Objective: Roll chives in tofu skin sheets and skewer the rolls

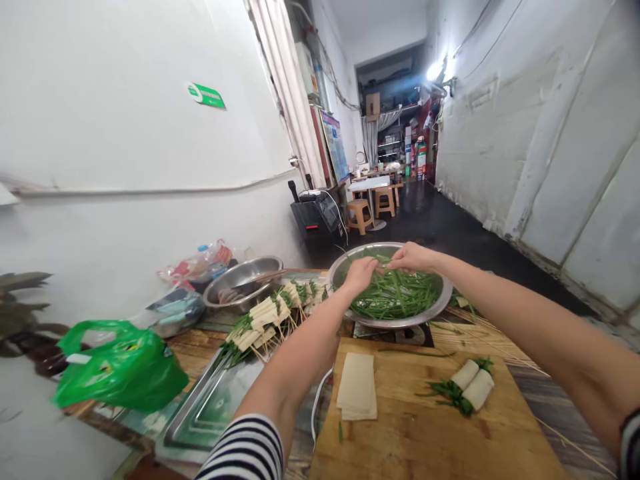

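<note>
A steel basin (345, 310) of long green chives (395, 297) stands beyond the cutting board. Over its far half, my left hand (361, 275) and my right hand (411, 257) are close together. Both have their fingers pinched on thin green chives; the exact strands are hard to make out. On the wooden cutting board (405, 427), a stack of pale tofu sheets (357, 387) lies to the left. Two rolled sheets (473, 385) with leafy greens poking out of their ends lie to the right.
At left, skewered rolls (265, 313) are heaped on a metal tray (200, 413). Behind stands another steel bowl (245, 280). A green plastic bag (123, 367) sits at the table's left edge. Thin bamboo skewers (493, 340) lie right of the basin.
</note>
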The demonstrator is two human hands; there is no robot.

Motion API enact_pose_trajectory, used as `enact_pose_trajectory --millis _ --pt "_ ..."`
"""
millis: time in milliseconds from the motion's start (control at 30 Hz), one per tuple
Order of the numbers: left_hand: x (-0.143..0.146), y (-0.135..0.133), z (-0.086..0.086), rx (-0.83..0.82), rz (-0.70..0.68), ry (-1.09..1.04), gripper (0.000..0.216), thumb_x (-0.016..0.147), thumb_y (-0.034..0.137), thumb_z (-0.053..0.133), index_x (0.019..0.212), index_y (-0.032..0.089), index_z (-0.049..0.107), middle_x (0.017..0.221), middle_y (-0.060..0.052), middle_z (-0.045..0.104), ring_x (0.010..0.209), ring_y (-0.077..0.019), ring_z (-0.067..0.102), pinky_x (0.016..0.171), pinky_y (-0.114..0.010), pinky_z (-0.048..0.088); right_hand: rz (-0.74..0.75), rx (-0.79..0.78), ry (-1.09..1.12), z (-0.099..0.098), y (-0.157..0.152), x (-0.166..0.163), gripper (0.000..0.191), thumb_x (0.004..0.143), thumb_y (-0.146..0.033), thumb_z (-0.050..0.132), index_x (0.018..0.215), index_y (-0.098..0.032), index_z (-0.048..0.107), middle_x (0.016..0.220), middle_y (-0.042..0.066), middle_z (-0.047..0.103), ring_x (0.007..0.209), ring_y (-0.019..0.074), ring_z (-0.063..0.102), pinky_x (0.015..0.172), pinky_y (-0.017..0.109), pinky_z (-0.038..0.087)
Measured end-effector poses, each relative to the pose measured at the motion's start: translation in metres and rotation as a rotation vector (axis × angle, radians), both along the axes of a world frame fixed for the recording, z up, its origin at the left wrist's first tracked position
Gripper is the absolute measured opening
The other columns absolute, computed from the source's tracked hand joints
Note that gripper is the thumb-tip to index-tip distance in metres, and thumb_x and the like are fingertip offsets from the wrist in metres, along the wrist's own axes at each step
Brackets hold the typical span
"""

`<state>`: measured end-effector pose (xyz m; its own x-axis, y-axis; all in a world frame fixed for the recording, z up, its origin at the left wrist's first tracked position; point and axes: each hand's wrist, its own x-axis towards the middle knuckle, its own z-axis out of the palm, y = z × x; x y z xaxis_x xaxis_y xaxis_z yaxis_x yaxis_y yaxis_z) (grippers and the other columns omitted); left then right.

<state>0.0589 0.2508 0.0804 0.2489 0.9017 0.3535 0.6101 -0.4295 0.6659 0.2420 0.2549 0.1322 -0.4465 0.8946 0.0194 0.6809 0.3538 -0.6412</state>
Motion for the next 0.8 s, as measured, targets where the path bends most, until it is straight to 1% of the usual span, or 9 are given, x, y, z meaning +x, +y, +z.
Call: enact_pose_trajectory --millis 100,167,267,333,467,567,667,733,800 --pt "0.012 0.005 -0.008 0.002 0.091 -0.083 0.034 0.094 0.027 0.035 0.084 0.014 0.065 0.080 -0.004 0.069 0.078 -0.0163 0.061 0.075 -0.027 0.046 -0.088 0.003 0.092 -0.008 -0.007 -0.008 0.048 0.071 -0.062 0.062 0.054 -0.017 0.056 0.049 0.000 0.054 0.045 0.0091 0.047 0.044 0.020 0.039" --pt "0.020 0.005 -0.013 -0.016 0.115 -0.114 0.034 0.094 0.029 0.036 0.079 0.014 0.063 0.074 -0.003 0.066 0.075 -0.0160 0.058 0.073 -0.027 0.045 -0.135 0.000 0.120 -0.012 -0.008 -0.010 0.048 0.072 -0.060 0.062 0.052 -0.017 0.053 0.049 0.001 0.055 0.045 0.0092 0.048 0.044 0.020 0.040" --pt "0.028 0.001 -0.017 -0.046 0.093 -0.142 0.034 0.093 0.032 0.039 0.076 0.014 0.062 0.074 -0.001 0.064 0.075 -0.0153 0.057 0.074 -0.026 0.044 -0.171 -0.012 0.120 -0.017 -0.008 -0.010 0.044 0.075 -0.050 0.063 0.048 -0.017 0.050 0.048 0.001 0.056 0.043 0.0092 0.049 0.044 0.020 0.040" --pt "0.032 -0.001 -0.017 -0.063 0.069 -0.151 0.034 0.093 0.032 0.039 0.075 0.015 0.062 0.076 -0.002 0.065 0.078 -0.0155 0.057 0.076 -0.026 0.043 -0.173 -0.022 0.104 -0.019 -0.008 -0.011 0.042 0.075 -0.045 0.063 0.047 -0.018 0.050 0.048 0.002 0.057 0.043 0.0099 0.051 0.044 0.019 0.041" --pt "0.036 -0.002 -0.010 -0.090 0.071 -0.168 0.034 0.093 0.029 0.038 0.072 0.016 0.060 0.076 -0.003 0.064 0.079 -0.0170 0.056 0.078 -0.028 0.042 -0.130 -0.042 0.069 -0.021 -0.010 -0.015 0.030 0.075 -0.037 0.064 0.054 -0.017 0.056 0.055 0.004 0.064 0.052 0.0136 0.060 0.049 0.020 0.046" --pt "0.034 -0.002 -0.001 -0.120 0.049 -0.179 0.032 0.092 0.027 0.042 0.066 0.016 0.057 0.070 -0.002 0.061 0.077 -0.0170 0.055 0.076 -0.028 0.042 -0.082 -0.051 0.034 -0.020 -0.011 -0.016 0.023 0.077 -0.029 0.060 0.059 -0.016 0.061 0.060 0.005 0.067 0.055 0.0140 0.061 0.051 0.021 0.049" --pt "0.029 -0.004 0.007 -0.193 -0.026 -0.199 0.032 0.090 0.030 0.048 0.063 0.016 0.056 0.064 -0.001 0.058 0.069 -0.0151 0.053 0.070 -0.026 0.042 -0.046 -0.068 -0.027 -0.012 -0.010 -0.010 0.027 0.078 -0.026 0.058 0.053 -0.016 0.059 0.057 0.004 0.065 0.047 0.0120 0.057 0.047 0.022 0.048" --pt "0.027 -0.007 0.010 -0.271 -0.094 -0.219 0.033 0.090 0.034 0.048 0.065 0.015 0.058 0.060 0.000 0.057 0.059 -0.0127 0.050 0.063 -0.025 0.041 -0.037 -0.084 -0.069 -0.004 -0.010 -0.004 0.026 0.074 -0.027 0.062 0.050 -0.016 0.059 0.053 0.003 0.062 0.043 0.0116 0.054 0.044 0.022 0.047" --pt "0.026 -0.011 0.012 -0.356 -0.165 -0.248 0.034 0.090 0.038 0.048 0.070 0.013 0.061 0.060 -0.001 0.059 0.052 -0.0102 0.045 0.056 -0.024 0.038 -0.055 -0.093 -0.109 0.002 -0.011 0.004 0.022 0.067 -0.029 0.069 0.052 -0.015 0.062 0.048 0.002 0.059 0.042 0.0122 0.054 0.042 0.022 0.046"
